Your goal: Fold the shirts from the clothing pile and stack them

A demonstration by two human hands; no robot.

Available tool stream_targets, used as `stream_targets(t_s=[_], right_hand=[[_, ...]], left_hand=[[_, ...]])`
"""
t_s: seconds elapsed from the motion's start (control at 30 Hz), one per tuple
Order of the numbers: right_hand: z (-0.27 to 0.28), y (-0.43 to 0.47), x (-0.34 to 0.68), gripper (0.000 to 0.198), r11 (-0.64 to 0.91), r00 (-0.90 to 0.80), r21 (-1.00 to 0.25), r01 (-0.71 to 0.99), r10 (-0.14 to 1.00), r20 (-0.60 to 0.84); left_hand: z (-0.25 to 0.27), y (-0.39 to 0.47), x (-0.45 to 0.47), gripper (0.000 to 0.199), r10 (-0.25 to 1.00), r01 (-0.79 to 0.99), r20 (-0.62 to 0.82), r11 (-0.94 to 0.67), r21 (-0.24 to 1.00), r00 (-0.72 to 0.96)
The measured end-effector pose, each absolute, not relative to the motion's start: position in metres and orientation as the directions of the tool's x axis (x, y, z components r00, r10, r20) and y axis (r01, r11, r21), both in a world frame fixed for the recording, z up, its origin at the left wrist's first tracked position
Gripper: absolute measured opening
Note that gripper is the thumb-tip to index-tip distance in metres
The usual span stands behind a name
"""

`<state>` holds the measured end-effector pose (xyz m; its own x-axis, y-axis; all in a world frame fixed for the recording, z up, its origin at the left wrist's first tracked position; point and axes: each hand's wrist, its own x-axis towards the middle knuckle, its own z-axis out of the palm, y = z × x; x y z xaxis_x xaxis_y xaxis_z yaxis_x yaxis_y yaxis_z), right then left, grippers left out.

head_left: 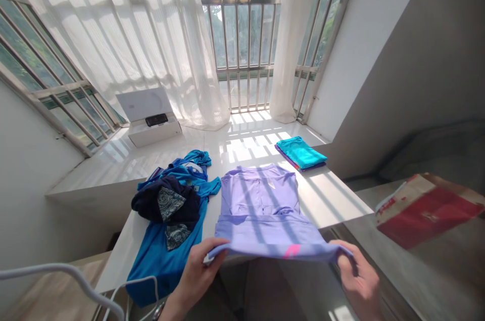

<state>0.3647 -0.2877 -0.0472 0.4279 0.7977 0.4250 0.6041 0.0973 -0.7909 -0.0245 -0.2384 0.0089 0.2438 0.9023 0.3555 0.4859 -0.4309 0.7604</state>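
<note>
A lavender shirt lies on the white table, its sides turned in and its lower part doubled over. My left hand pinches the near left corner of the shirt. At the near right corner, my right hand grips the cloth between thumb and fingers. The near edge is stretched between both hands, held past the table's front edge, and shows a pink mark. Left of it is a heap of blue garments, with a dark navy piece with patterned patches on top.
Folded clothes, turquoise on top, are stacked at the back right of the table. An open white box with a black device stands on the window sill. A red and brown paper bag lies at right. A white cable crosses the lower left.
</note>
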Motion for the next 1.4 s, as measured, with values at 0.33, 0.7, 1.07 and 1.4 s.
stream_targets(t_s=[0.33,0.7,1.07,1.4], right_hand=[[0.011,-0.110,0.368,0.047,0.092,0.312,-0.740,0.666,0.867,0.388],[-0.057,-0.121,0.325,0.034,0.238,0.039,-0.425,0.873,0.836,0.548],[-0.070,-0.137,0.301,0.028,0.202,-0.107,-0.235,0.951,0.926,0.363],[-0.040,-0.050,0.302,0.034,0.374,-0.318,-0.165,0.913,0.903,0.289]], left_hand=[[0.029,-0.077,-0.003,0.027,0.915,0.608,0.348,-0.397,0.687,0.204],[-0.044,-0.041,0.014,0.038,0.745,0.689,0.454,-0.648,0.323,0.488],[-0.047,-0.098,0.032,0.054,0.836,0.825,0.222,-0.540,0.166,0.502],[-0.039,-0.197,0.058,0.058,0.803,0.767,0.190,-0.596,0.238,0.565]])
